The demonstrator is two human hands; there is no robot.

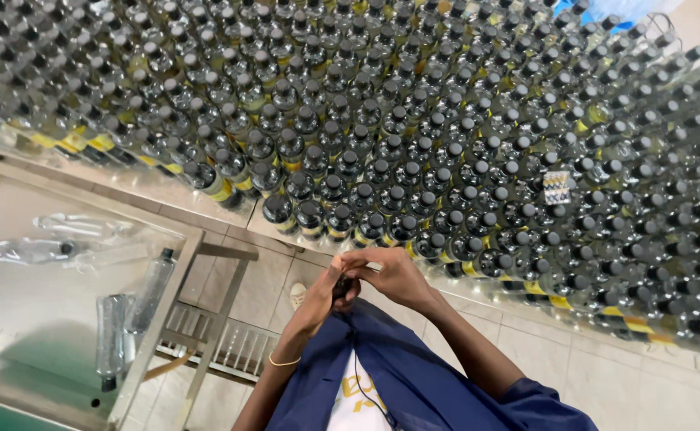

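Both hands meet close to the chest, above a blue jacket (414,383). The left hand (322,295) and right hand (394,275) are clamped together on a small dark thing (342,286), too hidden to identify. Left of them stands a steel table (14,319) with empty bottles (146,295). Beyond the hands spreads a mass of capped bottles (414,160).

Pale tiled floor (589,363), steel table (14,263) (glossy top), metal rack (222,339)

A bottling workshop or small factory floor.
Hundreds of dark-capped clear bottles (414,152) are standing massed on the tiled floor (589,359), with empties lying on a steel desk (22,303).
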